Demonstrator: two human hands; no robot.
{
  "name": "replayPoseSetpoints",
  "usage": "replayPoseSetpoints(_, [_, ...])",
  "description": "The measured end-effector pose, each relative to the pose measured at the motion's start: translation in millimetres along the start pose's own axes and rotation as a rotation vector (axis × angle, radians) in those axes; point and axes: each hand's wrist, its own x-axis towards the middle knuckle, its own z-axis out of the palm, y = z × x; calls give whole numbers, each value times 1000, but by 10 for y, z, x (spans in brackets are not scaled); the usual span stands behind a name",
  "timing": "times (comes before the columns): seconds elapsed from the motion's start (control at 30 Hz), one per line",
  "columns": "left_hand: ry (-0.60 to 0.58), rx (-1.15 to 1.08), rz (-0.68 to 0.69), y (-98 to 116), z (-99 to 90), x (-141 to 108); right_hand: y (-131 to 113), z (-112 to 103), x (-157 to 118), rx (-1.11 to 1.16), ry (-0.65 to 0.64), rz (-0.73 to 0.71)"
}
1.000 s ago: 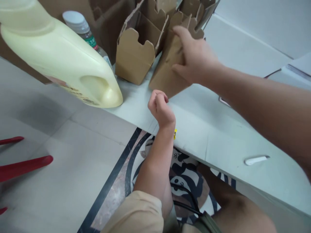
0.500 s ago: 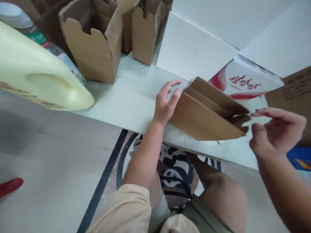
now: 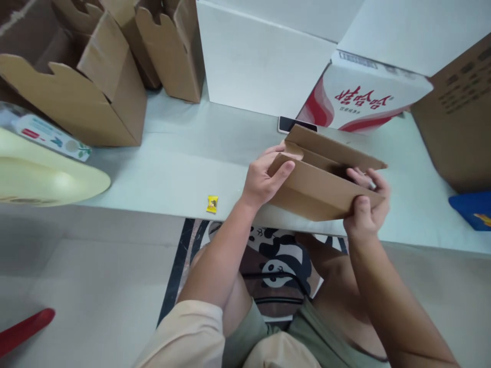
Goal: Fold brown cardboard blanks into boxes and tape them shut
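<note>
A brown cardboard box (image 3: pixel 307 189) with its top flaps open is held between my hands, tilted over the front edge of the pale table (image 3: pixel 180 163). My left hand (image 3: pixel 264 176) grips its left end, thumb on the front panel and the other fingers behind. At the right end, my right hand (image 3: pixel 366 199) has its thumb on the outside of the front panel and its fingers reaching into the opening. The box's inside is mostly dark. Just behind it lies a phone (image 3: pixel 295 124), partly covered by the box.
Brown cardboard boxes (image 3: pixel 115 112) with notched tops stand at the back left, near a pale yellow jug (image 3: pixel 49 174). A yellow wrapped sweet (image 3: pixel 212 204) lies near the front edge. Behind are white panels (image 3: pixel 261 56) and a red-and-white carton (image 3: pixel 368 97); a blue item (image 3: pixel 473 209) sits right.
My right hand has moved left from beside the box onto its right end, fingers now inside. My left hand has closed on the left end. The view has shifted right.
</note>
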Motion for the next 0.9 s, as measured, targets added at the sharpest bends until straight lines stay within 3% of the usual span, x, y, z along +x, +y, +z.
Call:
replayPoseSetpoints(0.1, [37,43,1,-63,40,-6,90,69,39,16,165,-136])
replayPoseSetpoints(0.23, [-2,54,99,-267,77,9,294,58,178,80,207,-247])
replayPoseSetpoints(0.47, [-155,40,60,-405,89,74,500,-41,523,352,-68,-232])
replayPoseSetpoints(0.67, [-124,169,51,-350,79,109,523,-19,375,235,44,-255])
replayPoseSetpoints(0.8, [-43,296,98,-307,71,51,482,-21,257,146,-18,-192])
replayPoseSetpoints(0.9, [65,305,94,-312,46,9,526,-29,191,263,-64,-120])
